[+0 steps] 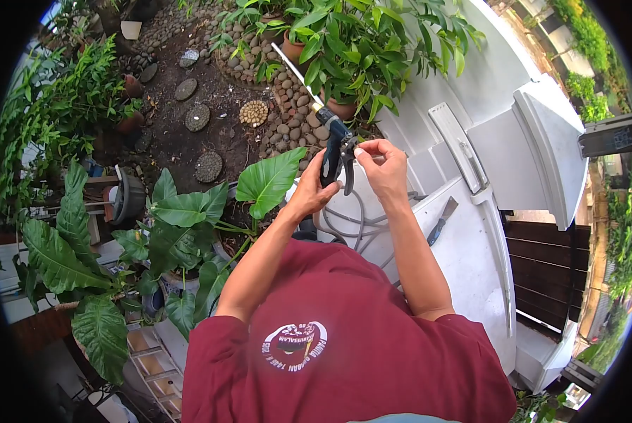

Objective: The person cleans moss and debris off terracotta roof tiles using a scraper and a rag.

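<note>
A dark spray gun [338,134] with a black trigger and a long pale lance [295,70] points up and left in front of me. My left hand [310,189] is wrapped round its grip. My right hand [385,168] is closed in a pinch at the gun's back edge, beside the trigger; what exactly lies between thumb and forefinger is too small to tell. Loops of grey hose [361,218] lie below the gun, over the white ledge [464,275]. Whether the hose joins the grip is hidden by my hand.
A scraper [442,221] with a blue-black handle lies on the ledge at right. Large-leaved plants [182,233] stand close to my left arm. Ahead are a potted shrub [358,42], river pebbles [287,127] and round stepping stones [208,167] in soil. A white wall [492,92] rises at the right.
</note>
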Demonstrator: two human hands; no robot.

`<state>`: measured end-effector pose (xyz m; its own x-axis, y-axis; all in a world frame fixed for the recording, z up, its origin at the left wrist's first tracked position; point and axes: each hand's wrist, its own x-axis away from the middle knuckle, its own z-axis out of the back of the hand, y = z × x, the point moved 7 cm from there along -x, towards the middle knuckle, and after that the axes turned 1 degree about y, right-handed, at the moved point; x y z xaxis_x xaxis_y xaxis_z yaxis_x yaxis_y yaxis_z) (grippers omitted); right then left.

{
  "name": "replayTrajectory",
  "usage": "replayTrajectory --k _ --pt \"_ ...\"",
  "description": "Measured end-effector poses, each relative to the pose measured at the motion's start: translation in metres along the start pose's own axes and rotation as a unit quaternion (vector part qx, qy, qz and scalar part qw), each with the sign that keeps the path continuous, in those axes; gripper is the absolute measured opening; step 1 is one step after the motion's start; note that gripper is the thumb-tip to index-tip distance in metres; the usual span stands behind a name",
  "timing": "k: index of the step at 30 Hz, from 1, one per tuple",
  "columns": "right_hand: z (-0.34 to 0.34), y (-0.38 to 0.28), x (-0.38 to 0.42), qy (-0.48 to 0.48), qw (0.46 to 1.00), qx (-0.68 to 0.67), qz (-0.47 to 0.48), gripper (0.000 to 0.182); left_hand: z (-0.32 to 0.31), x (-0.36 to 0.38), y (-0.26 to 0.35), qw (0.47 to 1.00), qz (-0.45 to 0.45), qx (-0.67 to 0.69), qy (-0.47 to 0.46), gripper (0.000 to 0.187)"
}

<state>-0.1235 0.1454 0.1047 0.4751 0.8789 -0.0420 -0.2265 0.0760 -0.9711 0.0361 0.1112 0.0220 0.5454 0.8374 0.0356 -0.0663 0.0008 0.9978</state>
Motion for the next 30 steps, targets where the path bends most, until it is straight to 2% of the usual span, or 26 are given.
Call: replayTrajectory --k 3,6,9,12,15,18,21,24,27,30 --pt "0.0 0.001 0.001 0.005 1.0 0.022 -0.022 0.015 0.0 0.0 -0.002 1.0 0.004 0.01 -0.001 0.079" --pt "0.001 -0.009 0.005 0.032 0.994 0.076 0.077 0.014 0.0 0.002 0.001 1.0 0.005 -0.003 0.002 0.074" --pt "0.002 -0.007 0.006 0.018 0.997 0.058 0.037 0.014 -0.001 0.004 0.003 0.999 0.035 0.026 -0.012 0.078" --pt "0.001 0.004 0.007 0.021 0.999 -0.02 -0.042 0.012 -0.001 0.003 0.002 1.0 0.003 0.018 -0.001 0.078" --pt "0.003 -0.011 0.011 0.047 0.991 0.092 0.086 0.013 -0.001 0.004 0.002 1.0 0.011 0.022 0.005 0.077" --pt "0.004 -0.015 0.014 0.061 0.988 0.09 0.109 0.013 -0.003 0.006 -0.002 0.998 0.034 0.044 -0.006 0.076" --pt "0.002 0.002 0.013 0.057 0.998 -0.026 0.01 0.012 -0.001 0.007 0.005 1.0 -0.015 0.008 0.006 0.077" --pt "0.003 -0.012 0.016 0.056 0.993 0.08 0.068 0.013 -0.002 0.007 -0.001 1.0 0.001 -0.006 -0.002 0.077" --pt "0.006 -0.02 0.017 0.065 0.986 0.105 0.114 0.014 -0.004 0.008 -0.008 1.0 -0.008 0.007 -0.014 0.078" --pt "0.005 -0.007 0.014 0.036 0.998 0.039 0.032 0.016 -0.003 0.007 -0.008 1.0 -0.001 0.018 -0.011 0.078"
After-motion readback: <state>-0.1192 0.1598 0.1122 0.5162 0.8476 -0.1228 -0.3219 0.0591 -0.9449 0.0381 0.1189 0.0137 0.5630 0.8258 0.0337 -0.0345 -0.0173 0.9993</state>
